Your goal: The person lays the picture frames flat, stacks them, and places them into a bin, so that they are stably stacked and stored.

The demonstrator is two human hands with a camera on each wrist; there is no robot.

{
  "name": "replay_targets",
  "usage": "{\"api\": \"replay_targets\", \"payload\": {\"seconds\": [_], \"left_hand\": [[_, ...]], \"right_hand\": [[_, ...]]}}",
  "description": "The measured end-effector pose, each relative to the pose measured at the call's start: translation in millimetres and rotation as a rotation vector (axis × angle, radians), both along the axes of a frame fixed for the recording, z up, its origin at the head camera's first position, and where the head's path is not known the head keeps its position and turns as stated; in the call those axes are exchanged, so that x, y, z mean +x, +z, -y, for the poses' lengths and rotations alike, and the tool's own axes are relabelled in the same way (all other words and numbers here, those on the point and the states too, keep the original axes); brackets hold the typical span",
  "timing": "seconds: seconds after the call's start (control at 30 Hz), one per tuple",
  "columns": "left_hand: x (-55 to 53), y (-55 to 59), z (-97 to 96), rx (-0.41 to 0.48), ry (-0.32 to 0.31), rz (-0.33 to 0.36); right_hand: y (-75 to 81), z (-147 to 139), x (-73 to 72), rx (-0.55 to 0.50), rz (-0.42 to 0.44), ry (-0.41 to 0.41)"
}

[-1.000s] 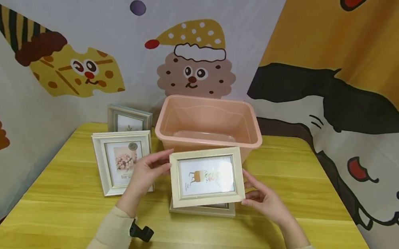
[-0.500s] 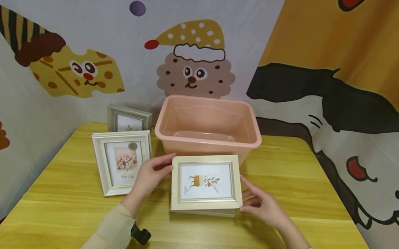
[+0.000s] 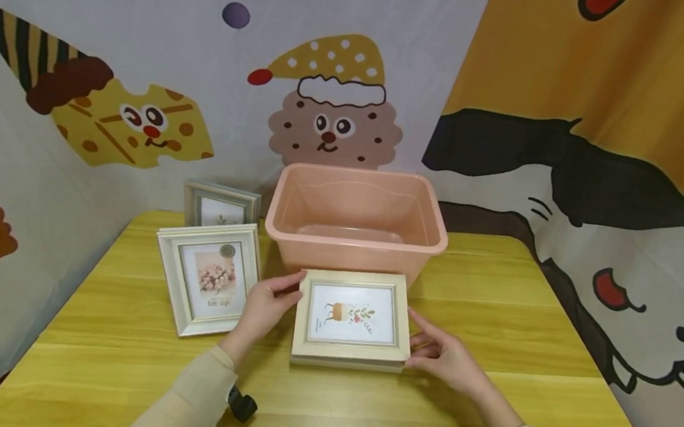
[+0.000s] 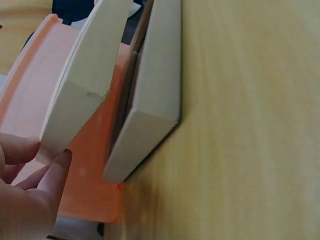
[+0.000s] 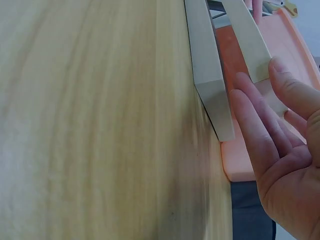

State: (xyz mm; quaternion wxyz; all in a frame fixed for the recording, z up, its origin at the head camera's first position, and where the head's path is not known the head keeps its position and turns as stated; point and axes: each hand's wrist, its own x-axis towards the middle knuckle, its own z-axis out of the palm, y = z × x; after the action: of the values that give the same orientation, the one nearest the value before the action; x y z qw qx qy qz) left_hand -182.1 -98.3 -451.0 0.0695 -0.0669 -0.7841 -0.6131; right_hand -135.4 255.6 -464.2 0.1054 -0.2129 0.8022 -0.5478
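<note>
A cream picture frame [image 3: 349, 314] with a small plant-on-a-stool print lies sideways over a second light frame [image 3: 346, 364], whose front edge shows beneath it. My left hand [image 3: 263, 309] pinches the upper frame's left edge between thumb and fingers. At the opposite edge my right hand [image 3: 443, 350] holds it with the thumb near the front corner. Both wrist views show a gap between the upper frame [image 4: 85, 85] and the lower frame [image 5: 205, 55], which rests on the wooden table. The lower frame's face is mostly hidden.
Behind the two frames stands a pink plastic bin [image 3: 356, 241]. To the left, a white frame [image 3: 212, 276] with a pink flower print stands upright, partly covering a greyish frame [image 3: 221, 207] behind it. A cartoon-printed cloth [image 3: 349, 8] hangs beyond the wooden table [image 3: 323, 411].
Both hands have lowered the upper frame toward the lower one and turned it from a tilt to nearly square with it. The bin and standing frames have stayed put.
</note>
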Motion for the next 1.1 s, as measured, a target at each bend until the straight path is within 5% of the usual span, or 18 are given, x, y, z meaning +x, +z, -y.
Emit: {"api": "replay_targets", "payload": {"seconds": [0.27,0.63,1.1], "left_hand": [[2.2,-9.8,-0.3,-0.097,-0.033,-0.016],[2.5,-13.7,-2.0,-0.14,-0.057,-0.026],[1.5,-13.5,-7.1,-0.306,-0.043,-0.025]], "right_hand": [[-2.6,1.6,-0.3,-0.018,0.053,-0.013],[-5.4,1.5,-4.1,0.012,0.08,-0.022],[-10.9,-3.6,-12.2,0.076,0.072,0.032]]}}
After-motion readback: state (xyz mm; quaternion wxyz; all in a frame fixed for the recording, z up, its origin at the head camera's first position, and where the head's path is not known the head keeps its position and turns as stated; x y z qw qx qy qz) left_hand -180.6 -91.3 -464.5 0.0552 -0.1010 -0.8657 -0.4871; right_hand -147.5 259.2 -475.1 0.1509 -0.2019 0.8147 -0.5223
